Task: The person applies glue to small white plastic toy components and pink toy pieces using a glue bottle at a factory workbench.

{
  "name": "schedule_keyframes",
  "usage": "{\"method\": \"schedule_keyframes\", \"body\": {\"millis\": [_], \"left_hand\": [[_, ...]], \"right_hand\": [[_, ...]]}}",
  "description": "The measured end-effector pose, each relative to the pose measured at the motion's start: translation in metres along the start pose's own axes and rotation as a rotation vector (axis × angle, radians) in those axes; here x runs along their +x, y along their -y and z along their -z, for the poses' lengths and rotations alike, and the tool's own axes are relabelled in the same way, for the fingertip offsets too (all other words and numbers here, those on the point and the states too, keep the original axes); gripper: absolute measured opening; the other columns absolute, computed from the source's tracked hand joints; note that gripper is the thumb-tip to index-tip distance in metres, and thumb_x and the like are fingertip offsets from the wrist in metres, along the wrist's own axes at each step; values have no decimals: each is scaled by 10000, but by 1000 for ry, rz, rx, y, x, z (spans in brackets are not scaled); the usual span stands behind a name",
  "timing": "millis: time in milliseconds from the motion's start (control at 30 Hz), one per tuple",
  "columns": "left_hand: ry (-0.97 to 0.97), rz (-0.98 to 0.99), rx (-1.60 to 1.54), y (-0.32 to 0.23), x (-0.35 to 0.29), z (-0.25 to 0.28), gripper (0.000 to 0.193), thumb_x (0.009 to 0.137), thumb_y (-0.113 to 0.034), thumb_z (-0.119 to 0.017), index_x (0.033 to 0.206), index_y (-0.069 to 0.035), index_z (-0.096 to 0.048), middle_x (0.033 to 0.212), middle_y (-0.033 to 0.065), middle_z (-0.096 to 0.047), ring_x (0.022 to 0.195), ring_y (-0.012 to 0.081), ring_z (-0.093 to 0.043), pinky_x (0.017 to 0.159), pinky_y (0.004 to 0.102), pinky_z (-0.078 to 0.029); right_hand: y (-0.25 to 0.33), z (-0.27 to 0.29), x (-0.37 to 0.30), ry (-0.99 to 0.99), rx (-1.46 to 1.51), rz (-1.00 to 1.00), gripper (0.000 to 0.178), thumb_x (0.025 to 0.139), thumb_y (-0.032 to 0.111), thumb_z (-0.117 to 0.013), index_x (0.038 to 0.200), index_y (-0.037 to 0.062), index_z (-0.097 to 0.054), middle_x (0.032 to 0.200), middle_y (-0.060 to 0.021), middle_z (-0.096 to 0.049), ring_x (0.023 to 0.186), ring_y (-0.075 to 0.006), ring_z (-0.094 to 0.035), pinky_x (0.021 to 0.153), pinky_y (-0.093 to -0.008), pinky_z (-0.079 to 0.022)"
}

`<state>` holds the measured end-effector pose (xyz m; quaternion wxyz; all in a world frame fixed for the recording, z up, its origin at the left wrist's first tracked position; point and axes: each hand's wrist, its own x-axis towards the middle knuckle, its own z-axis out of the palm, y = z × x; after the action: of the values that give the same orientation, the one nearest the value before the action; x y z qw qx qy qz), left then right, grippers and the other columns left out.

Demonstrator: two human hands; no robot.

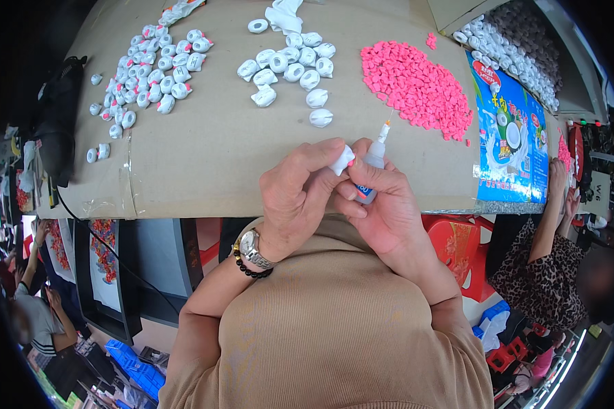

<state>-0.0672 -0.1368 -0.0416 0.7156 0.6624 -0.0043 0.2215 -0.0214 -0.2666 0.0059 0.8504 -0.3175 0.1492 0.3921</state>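
Near the table's front edge, my left hand pinches a small white moulded plastic piece between thumb and fingers. A bit of pink shows on its right side, where my right thumb meets it. My right hand is closed around a small squeeze bottle with a thin needle tip pointing up and away. Beyond my hands lies a group of similar white pieces. To the right of these is a heap of tiny pink pieces. White pieces with pink parts are spread at the left.
The table is covered in brown board. A blue printed sheet lies at the right, below a container of many white pieces. Co-workers sit on both sides; one person's arm reaches the table at the right. Red stools stand below.
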Motion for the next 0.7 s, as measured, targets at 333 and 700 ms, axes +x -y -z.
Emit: {"method": "schedule_keyframes", "body": {"millis": [333,700], "left_hand": [[149,72,11,-16,8,5,242,907,4,-558,1149,-16,-556,876,79,-652,727,100,-605,609,230,-486],[230,314,-241,-17,7,8,309,996,-229,-473,1227,-28,-513,823,-15,-544,656,32,-465,542,177,-382]], "right_hand": [[4,-2,-2,-49,-93,60,218,833,38,-663,961,104,-500,838,-17,-539,633,-89,-485,453,-212,-311],[3,-11,2,-144,-453,389,458,695,-96,-728,1000,91,-442,822,-20,-510,724,-100,-537,576,-238,-458]]}}
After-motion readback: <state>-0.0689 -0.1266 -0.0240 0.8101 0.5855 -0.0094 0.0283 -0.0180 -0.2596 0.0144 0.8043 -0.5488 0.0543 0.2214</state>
